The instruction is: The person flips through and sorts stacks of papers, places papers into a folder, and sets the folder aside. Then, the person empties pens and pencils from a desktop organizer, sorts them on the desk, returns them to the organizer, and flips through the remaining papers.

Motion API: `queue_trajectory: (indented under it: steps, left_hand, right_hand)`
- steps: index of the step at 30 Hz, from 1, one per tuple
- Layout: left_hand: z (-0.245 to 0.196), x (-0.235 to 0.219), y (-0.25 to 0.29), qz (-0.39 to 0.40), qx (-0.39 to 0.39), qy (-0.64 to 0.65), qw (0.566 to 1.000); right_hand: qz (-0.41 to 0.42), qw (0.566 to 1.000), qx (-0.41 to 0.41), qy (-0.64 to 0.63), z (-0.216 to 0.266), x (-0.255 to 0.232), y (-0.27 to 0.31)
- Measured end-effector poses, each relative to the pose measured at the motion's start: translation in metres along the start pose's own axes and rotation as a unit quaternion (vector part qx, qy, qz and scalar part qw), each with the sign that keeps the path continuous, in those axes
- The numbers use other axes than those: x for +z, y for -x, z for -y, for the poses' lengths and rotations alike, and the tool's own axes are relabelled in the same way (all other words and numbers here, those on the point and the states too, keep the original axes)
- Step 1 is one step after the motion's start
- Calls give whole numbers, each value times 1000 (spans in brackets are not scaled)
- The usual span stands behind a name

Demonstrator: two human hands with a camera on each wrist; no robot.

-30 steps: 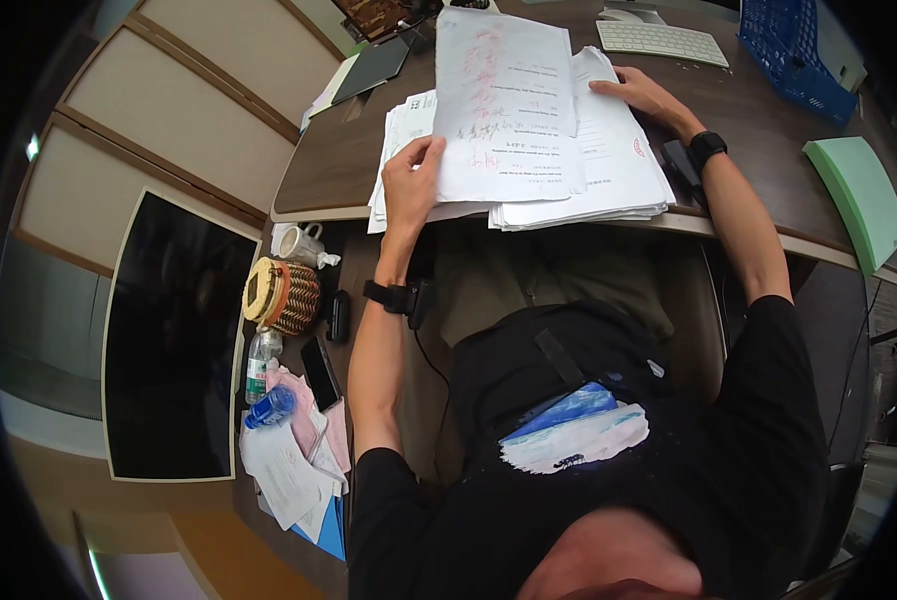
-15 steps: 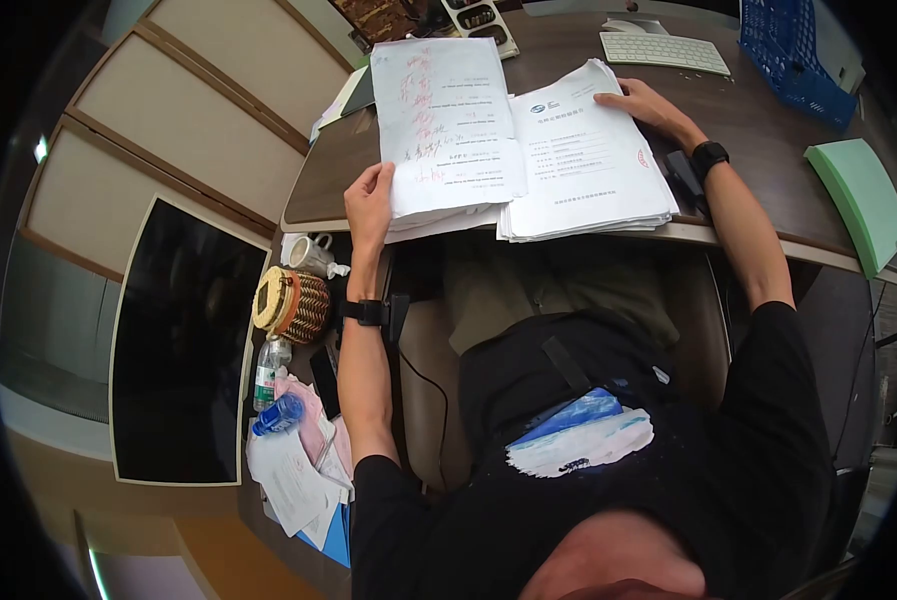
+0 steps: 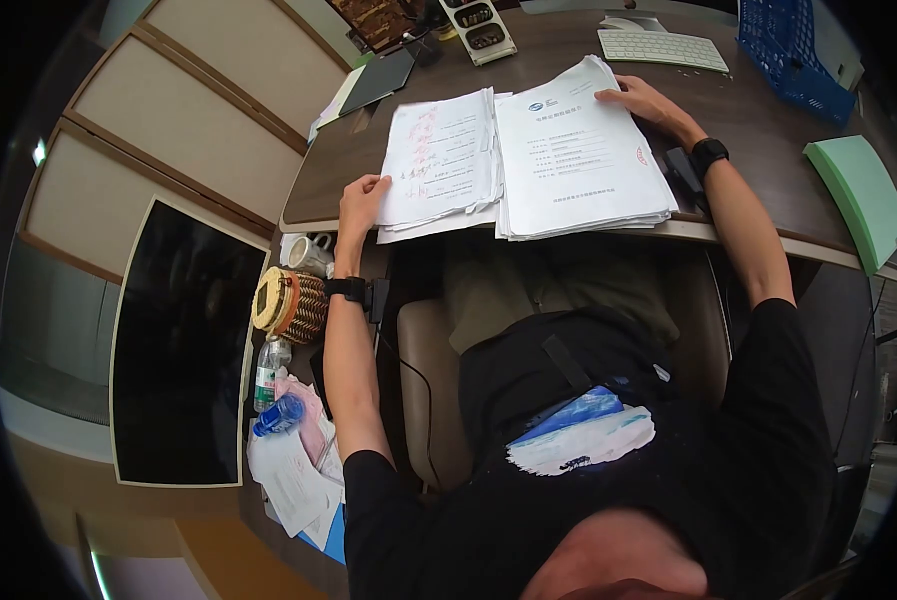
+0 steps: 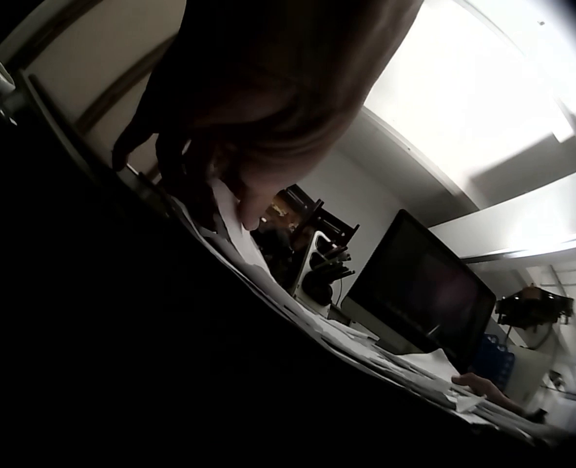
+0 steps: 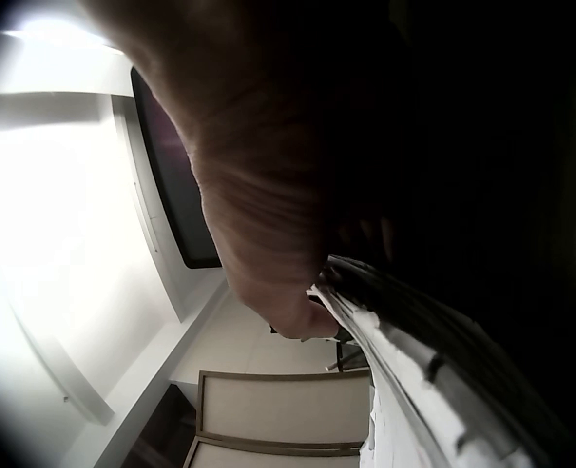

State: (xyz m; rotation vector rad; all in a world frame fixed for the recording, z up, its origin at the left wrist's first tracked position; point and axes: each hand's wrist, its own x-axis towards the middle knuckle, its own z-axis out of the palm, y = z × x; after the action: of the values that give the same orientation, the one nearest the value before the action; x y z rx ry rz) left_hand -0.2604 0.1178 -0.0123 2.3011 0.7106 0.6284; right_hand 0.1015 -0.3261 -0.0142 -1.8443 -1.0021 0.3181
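Two paper stacks lie side by side at the desk's near edge. The left stack [image 3: 443, 165] has a printed top sheet with red handwriting. A cover page with a blue logo and a red stamp tops the right stack [image 3: 580, 165]. My left hand [image 3: 360, 205] pinches the paper at the left stack's left edge, and in the left wrist view a lifted paper edge [image 4: 231, 222] shows between thumb and fingers. With the thumb on top, my right hand [image 3: 648, 104] grips the right stack's far right edge. The right wrist view shows its fingers in shadow behind the pages [image 5: 400, 375].
A white keyboard [image 3: 663, 50] and a blue basket [image 3: 793, 70] stand at the back right, a green box [image 3: 856, 205] at the right edge. To the left are a mug [image 3: 308, 253], a woven basket [image 3: 293, 305], a bottle [image 3: 268, 378] and loose papers [image 3: 293, 480].
My left hand has brought the red-marked sheet left off the right stack and down onto the left stack, uncovering the logo page. The right hand has stayed at its stack.
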Motion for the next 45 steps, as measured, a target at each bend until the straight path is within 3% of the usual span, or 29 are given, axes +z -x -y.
queue_trajectory:
  steps: [2,4,5,7,9,13,15,21,30,35,39,42,44,45]
  left_hand:
    - [-19,7,9,-14,0,-37,999]
    - [-38,17,18,-124,138,-224,957]
    - [-48,25,22,-124,137,-224,957]
    - [-72,46,29,-26,162,-82,983]
    - [-109,67,48,60,139,-9,988]
    - [-156,101,68,134,107,6,985]
    - [-166,106,68,125,103,12,987]
    - [-163,111,66,119,78,71,987]
    - [-154,109,59,88,54,100,990]
    - [-150,105,59,113,73,97,986]
    - [-158,100,63,105,90,51,989]
    - [-157,102,68,82,94,32,992]
    - [-157,108,64,26,178,-37,983]
    - [-158,111,59,25,180,-35,983]
  right_hand:
    - [-1,1000,-3,3,-6,-2,-3]
    - [0,1000,-6,5,-7,-3,-3]
    - [4,1000,-3,5,-4,-3,-1]
    - [9,1000,0,5,-5,-2,-2]
    - [15,1000,-5,-17,-11,-1,-5]
    - [13,1000,-5,-9,-2,-2,1]
    - [34,999,-22,-18,-4,-3,-2]
    - [29,997,-21,-64,-9,2,1]
    - [14,999,-10,-27,-3,1,-1]
    - [14,998,4,-55,-1,4,1]
    - [4,1000,-11,-8,0,-1,-1]
    - [15,999,4,-51,-5,2,0]
    - [11,999,-20,-29,-6,2,-4]
    - [11,999,-40,-8,-8,0,-6]
